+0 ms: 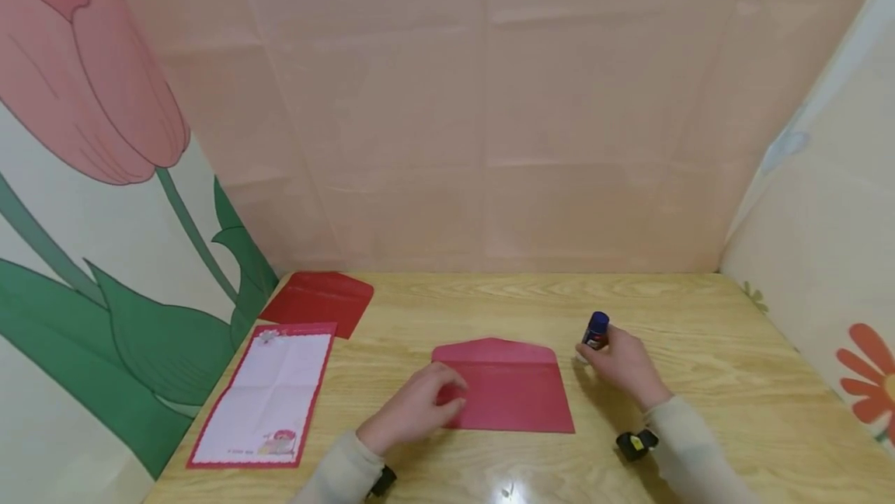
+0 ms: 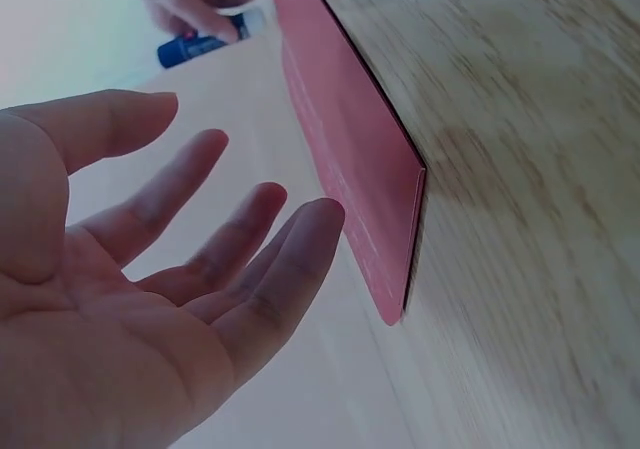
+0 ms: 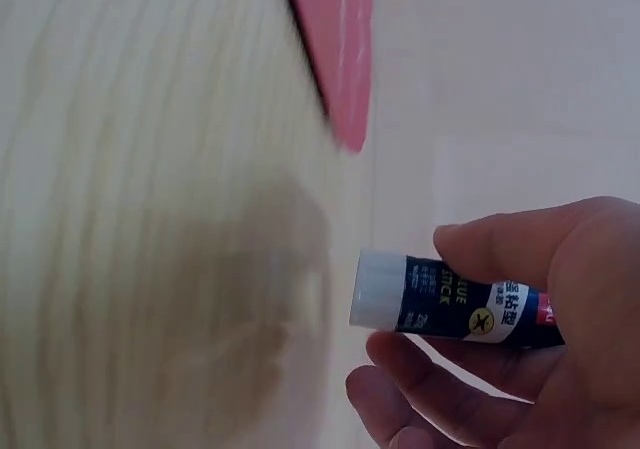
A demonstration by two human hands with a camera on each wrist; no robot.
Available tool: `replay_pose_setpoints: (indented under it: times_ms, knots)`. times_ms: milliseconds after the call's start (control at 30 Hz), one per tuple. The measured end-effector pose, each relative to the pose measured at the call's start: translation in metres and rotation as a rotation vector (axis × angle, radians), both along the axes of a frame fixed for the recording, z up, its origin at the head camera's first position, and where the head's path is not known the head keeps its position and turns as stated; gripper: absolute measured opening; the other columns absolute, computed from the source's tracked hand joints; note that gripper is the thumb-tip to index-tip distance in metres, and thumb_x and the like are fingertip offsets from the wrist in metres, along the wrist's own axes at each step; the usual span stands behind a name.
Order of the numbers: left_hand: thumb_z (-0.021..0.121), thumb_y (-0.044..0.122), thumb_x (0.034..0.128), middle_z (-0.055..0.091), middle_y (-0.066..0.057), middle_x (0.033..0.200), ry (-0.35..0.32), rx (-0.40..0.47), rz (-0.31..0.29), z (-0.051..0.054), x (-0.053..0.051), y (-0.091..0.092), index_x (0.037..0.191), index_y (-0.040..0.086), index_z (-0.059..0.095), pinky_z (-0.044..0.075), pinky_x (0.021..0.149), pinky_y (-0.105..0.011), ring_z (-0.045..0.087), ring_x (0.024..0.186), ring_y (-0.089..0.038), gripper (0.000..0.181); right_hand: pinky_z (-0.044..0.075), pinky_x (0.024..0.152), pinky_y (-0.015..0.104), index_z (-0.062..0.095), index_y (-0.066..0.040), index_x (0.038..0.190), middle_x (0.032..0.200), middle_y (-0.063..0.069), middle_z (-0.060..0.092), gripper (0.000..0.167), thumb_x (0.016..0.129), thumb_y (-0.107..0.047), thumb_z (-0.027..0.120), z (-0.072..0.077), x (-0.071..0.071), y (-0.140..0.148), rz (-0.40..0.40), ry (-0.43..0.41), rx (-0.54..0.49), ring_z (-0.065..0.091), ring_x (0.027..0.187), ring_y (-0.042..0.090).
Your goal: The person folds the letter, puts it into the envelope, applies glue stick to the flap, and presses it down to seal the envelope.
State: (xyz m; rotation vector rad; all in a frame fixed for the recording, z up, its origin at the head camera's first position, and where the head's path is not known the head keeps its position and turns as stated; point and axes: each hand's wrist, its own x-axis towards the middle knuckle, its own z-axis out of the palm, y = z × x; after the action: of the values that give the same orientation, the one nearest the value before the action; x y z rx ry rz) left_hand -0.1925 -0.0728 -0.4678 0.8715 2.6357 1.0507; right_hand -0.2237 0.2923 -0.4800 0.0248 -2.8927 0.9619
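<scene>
A pink-red envelope [image 1: 513,395] lies on the table with its flap side away from the person. Over its left edge hovers the left hand [image 1: 419,404], fingers loosely bent and holding nothing; the left wrist view shows this hand [image 2: 170,259] apart from the envelope [image 2: 360,139]. To the right of the envelope, the right hand [image 1: 629,364] pinches a dark blue glue stick [image 1: 597,331] between thumb and fingers. In the right wrist view the glue stick [image 3: 450,297] lies across the fingers of the right hand [image 3: 540,319], its whitish end pointing left.
At the table's left side lies a white letter sheet [image 1: 269,395] with a red border. Behind it a darker red envelope [image 1: 325,298] rests near the back left corner, partly under the sheet. A pinkish backdrop [image 1: 482,116] rises along the table's back edge.
</scene>
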Motion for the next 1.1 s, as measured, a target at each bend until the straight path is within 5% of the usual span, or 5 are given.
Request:
replay_pose_setpoints:
  times_ms: [267,500,633,867,1100]
  knots:
    - [0.066,0.021,0.0974,0.065,-0.003,0.112,-0.022,0.043,-0.008,0.005,0.002,0.003,0.116,0.008,0.068,0.05,0.095,-0.035,0.06,0.108,-0.021,0.023,0.044,0.051,0.028,0.061,-0.005,0.091,0.078,0.004,0.066,0.025,0.092,-0.028,0.072,0.021,0.014,-0.035,0.096,0.112,0.045,0.054,0.06,0.013]
    - [0.061,0.029,0.101,0.066,-0.008,0.118,-0.063,0.167,-0.001,0.003,0.0,0.006,0.124,0.006,0.064,0.053,0.09,-0.036,0.062,0.102,-0.013,0.033,0.042,0.049,0.025,0.062,-0.012,0.088,0.072,-0.006,0.061,0.016,0.088,-0.023,0.074,0.042,0.029,-0.06,0.23,0.093,0.068,0.049,0.055,0.009]
    - [0.06,0.037,0.1008,0.067,0.0,0.115,-0.15,0.282,0.034,0.008,0.001,0.012,0.134,0.01,0.06,0.054,0.081,-0.03,0.062,0.096,-0.012,0.043,0.043,0.048,0.024,0.061,-0.016,0.089,0.068,-0.01,0.058,0.016,0.088,-0.023,0.075,0.05,0.039,-0.076,0.375,0.063,0.034,0.049,0.054,0.006]
    - [0.063,0.033,0.0997,0.066,-0.003,0.108,-0.302,0.52,-0.008,0.017,0.003,0.026,0.13,0.017,0.064,0.059,0.073,-0.039,0.065,0.092,-0.026,0.034,0.047,0.05,0.022,0.062,-0.019,0.093,0.07,-0.015,0.059,0.013,0.09,-0.021,0.075,0.045,0.052,-0.102,0.669,0.058,-0.128,0.053,0.056,0.001]
    - [0.068,0.028,0.0969,0.067,-0.001,0.098,-0.312,0.538,-0.02,0.019,0.004,0.029,0.109,0.016,0.07,0.056,0.069,-0.03,0.062,0.081,-0.015,0.017,0.049,0.053,0.022,0.065,-0.018,0.105,0.078,-0.015,0.061,0.012,0.097,-0.027,0.067,0.037,0.056,-0.116,0.771,0.093,-0.223,0.055,0.063,0.001]
